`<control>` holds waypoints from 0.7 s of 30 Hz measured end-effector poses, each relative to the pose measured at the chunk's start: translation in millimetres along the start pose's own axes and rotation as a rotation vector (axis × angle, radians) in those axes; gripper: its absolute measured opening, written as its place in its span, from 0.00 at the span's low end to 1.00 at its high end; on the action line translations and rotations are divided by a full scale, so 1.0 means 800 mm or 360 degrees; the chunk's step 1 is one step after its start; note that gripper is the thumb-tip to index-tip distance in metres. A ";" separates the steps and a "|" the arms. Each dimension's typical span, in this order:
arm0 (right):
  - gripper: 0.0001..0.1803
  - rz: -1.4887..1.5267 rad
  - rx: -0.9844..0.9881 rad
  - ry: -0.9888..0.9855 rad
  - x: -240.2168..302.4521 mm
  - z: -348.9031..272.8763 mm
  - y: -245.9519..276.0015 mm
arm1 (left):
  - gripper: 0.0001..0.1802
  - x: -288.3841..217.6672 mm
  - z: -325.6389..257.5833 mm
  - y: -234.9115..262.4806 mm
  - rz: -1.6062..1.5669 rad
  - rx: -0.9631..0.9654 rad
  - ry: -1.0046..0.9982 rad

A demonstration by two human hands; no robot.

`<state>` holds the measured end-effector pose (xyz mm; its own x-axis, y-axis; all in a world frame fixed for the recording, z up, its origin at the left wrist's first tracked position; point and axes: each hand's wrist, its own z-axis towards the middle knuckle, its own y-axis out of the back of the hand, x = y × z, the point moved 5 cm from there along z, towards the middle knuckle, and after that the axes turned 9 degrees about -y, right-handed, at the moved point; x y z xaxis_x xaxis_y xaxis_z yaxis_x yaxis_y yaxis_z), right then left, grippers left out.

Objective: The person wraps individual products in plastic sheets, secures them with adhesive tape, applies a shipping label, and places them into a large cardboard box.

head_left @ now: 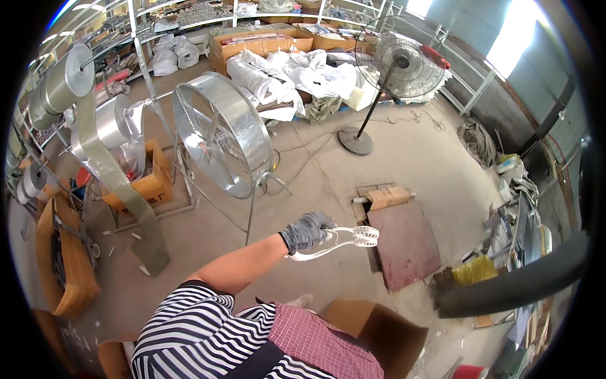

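One white plastic piece (pixel 365 234) is in my left hand (pixel 309 231), out in front of me above the floor (pixel 315 183), and my gloved fingers are closed around its near end. The long arms of the piece run out past my knuckles to the right, bowed apart into a loop, with ribbed parts at the far end. I judge that a snug grip serves best here: firm enough that the thin arms do not twist, light enough that the loop is not squashed. The far end has nothing under it that I can see, so a level wrist should stop it from dipping or swinging. I cannot tell exactly how my fingertips sit, as the grey glove hides them. My right hand is out of view, so this looks like a one-handed hold. Beyond the ribbed end, a dark red board (pixel 406 246) lies on the floor, with a piece of cardboard (pixel 388 198) at its far edge. Nearer my body an open cardboard box (pixel 347 314) stands beside my checked apron (pixel 315 335); its rim seems worth giving some room. Farther off stand a big drum fan (pixel 243 136) and a stand fan (pixel 355 140).
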<state>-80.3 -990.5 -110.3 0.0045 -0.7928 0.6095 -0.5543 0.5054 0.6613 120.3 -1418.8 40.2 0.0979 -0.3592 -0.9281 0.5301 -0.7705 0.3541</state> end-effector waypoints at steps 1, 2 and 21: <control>0.21 -0.0006 0.0009 -0.0025 0.010 0.027 -0.004 | 0.12 0.017 0.027 0.011 -0.0026 -0.0045 0.0014; 0.21 -0.0015 0.0020 -0.0058 0.019 0.057 -0.006 | 0.13 0.030 0.053 0.023 -0.0043 -0.0088 0.0059; 0.14 0.0367 -0.0013 0.0290 0.440 0.663 0.046 | 0.08 0.267 0.536 0.367 0.0059 -0.1134 0.0364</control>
<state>-540.7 -1431.6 -103.4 0.0290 -0.5825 0.8123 -0.5512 0.6686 0.4991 -64.6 -1947.4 -4.5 0.2582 -0.1999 -0.9452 0.9325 -0.2043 0.2979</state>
